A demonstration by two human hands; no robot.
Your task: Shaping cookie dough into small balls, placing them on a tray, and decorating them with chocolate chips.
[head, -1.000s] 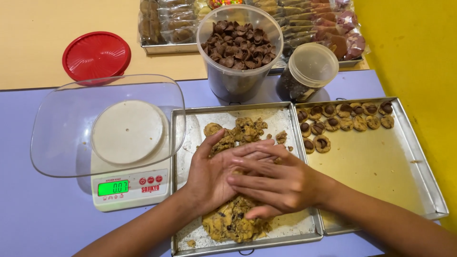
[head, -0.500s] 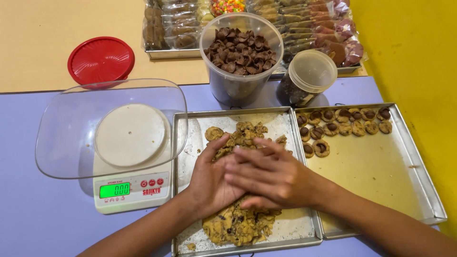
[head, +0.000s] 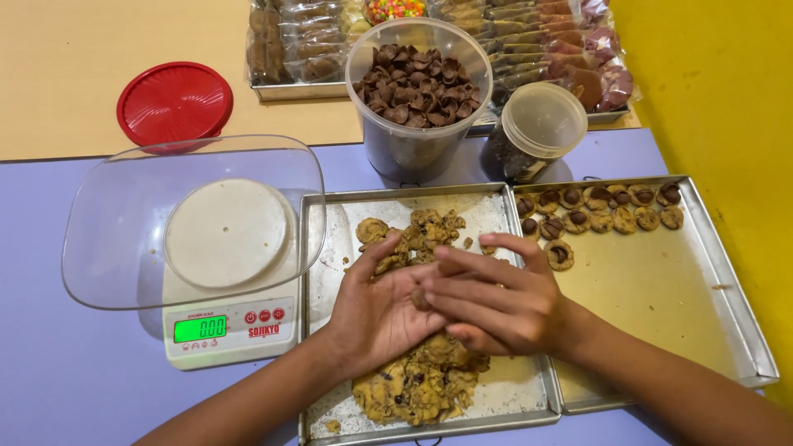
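Observation:
My left hand lies palm up over a metal tray that holds lumps of chocolate-chip cookie dough. My right hand presses flat across it, and a small piece of dough shows between the two palms. More dough lies at the tray's far end. A second metal tray to the right carries two short rows of formed dough rounds topped with chocolate pieces along its far edge.
A digital kitchen scale with a clear plastic bowl on it stands at the left. Behind the trays are a clear tub of chocolate pieces, a lidded jar, a red lid and packaged sweets.
My hands have stayed pressed together over the dough tray, with the right hand sliding slightly across the left palm. The view has shifted a little.

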